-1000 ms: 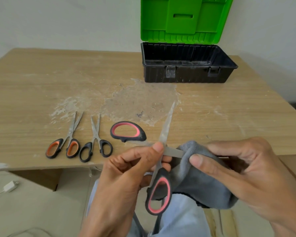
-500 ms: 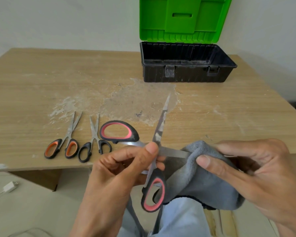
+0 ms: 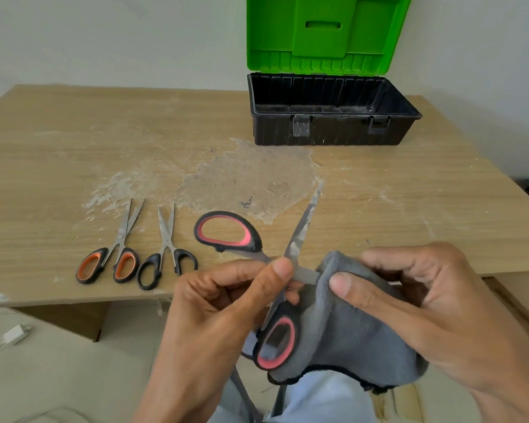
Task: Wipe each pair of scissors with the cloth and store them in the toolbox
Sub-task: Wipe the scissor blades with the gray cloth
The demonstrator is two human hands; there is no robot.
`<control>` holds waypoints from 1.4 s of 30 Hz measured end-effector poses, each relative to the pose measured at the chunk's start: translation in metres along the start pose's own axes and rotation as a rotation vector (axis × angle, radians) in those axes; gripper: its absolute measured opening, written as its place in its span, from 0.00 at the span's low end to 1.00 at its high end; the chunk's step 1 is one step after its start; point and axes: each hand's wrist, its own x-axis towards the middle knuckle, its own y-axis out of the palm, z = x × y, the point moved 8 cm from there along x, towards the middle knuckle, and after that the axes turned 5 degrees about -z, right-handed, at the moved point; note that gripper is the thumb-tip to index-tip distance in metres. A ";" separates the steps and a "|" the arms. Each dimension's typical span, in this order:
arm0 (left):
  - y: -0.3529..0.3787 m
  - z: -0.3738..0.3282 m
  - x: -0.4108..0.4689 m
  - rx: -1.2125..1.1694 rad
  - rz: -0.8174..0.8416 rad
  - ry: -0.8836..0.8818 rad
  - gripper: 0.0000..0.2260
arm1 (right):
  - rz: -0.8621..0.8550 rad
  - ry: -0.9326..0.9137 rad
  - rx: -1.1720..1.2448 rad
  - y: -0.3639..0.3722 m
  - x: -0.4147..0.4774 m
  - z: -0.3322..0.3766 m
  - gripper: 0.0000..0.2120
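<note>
My left hand [image 3: 226,303] pinches a large pair of scissors with black and pink handles [image 3: 298,239] near the pivot, blades spread wide open above the table's front edge. One blade points up toward the toolbox; the other runs right into a grey cloth [image 3: 345,331] that my right hand [image 3: 416,306] grips around that blade. Two smaller pairs lie on the table at the left: orange-handled scissors [image 3: 116,254] and black-handled scissors [image 3: 165,257]. The black toolbox [image 3: 330,129] stands at the back with its green lid [image 3: 324,32] raised; nothing shows inside it.
The wooden table [image 3: 74,148] has a worn, whitish patch [image 3: 242,178] in its middle. A white plug with a cable [image 3: 14,334] lies on the floor at lower left. A wall rises behind the table.
The held scissors and both hands shifted slightly; the cloth in my right hand slid along the horizontal blade, back toward the pivot over the last half second. The scissors on the table stayed put.
</note>
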 end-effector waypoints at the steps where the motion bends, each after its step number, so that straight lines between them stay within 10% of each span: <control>1: 0.002 0.001 0.000 -0.015 0.001 -0.005 0.07 | 0.013 -0.008 -0.016 0.004 0.001 0.002 0.17; 22: -0.036 -0.001 0.003 -0.021 -0.180 0.022 0.17 | -0.046 -0.050 -0.039 0.005 0.005 -0.001 0.24; 42: -0.001 0.000 -0.002 -0.006 -0.018 -0.030 0.09 | 0.071 -0.100 -0.140 0.017 0.006 0.006 0.28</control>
